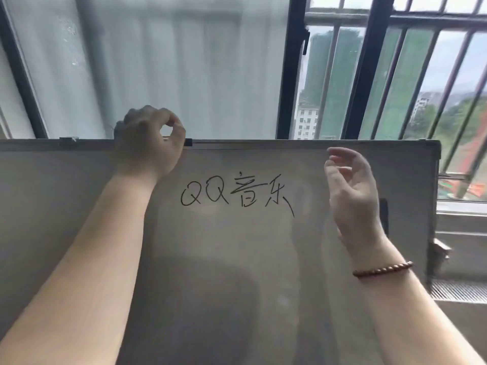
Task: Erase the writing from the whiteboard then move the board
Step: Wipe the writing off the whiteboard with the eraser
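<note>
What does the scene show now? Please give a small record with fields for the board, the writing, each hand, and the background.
board: whiteboard, upright before a window
writing: black text in the upper middle, not erased
left hand: gripping the top edge of the board
right hand: open, empty, held in front of the board's right part
wrist: beaded bracelet on the right
eraser: not identifiable

The whiteboard (237, 259) stands upright before the window (184, 67); its bottom edge and whatever bears it lie outside the view. To the right, a window ledge (461, 206) runs above a grille (459, 291).
</note>
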